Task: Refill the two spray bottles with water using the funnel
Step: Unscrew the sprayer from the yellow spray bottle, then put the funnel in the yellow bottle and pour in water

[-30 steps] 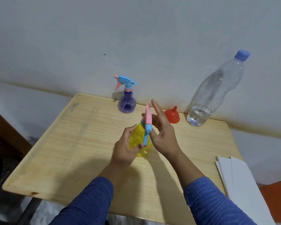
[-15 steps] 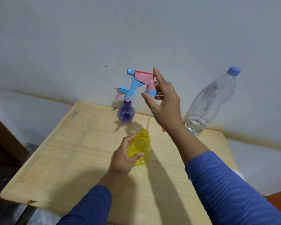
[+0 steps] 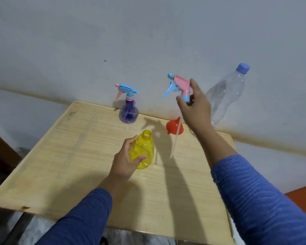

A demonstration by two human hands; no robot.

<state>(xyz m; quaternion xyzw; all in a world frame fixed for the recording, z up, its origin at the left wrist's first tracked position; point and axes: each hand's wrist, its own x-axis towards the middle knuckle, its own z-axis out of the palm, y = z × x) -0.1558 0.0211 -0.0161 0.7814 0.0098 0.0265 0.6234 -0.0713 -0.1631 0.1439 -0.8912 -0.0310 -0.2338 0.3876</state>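
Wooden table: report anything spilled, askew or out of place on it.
No spill shows on the wooden table. The red funnel sits mouth-down, spout up. The clear water bottle appears tilted toward the wall. The yellow bottle is open, gripped by the left hand; the right hand holds its spray head aloft.

2 spray bottles: purple spray bottle (image 3: 128, 113) w/ head on, centre-top of bench (image 3: 64, 156); yellow spray bottle (image 3: 143, 151) open, mid-frame. 1 loose trigger head (image 3: 180, 89), upper centre-right. 1 red funnel (image 3: 174, 127). 1 clear water bottle (image 3: 226, 96), upper right. 2 hands: left hand (image 3: 125, 160), right hand (image 3: 196, 106).
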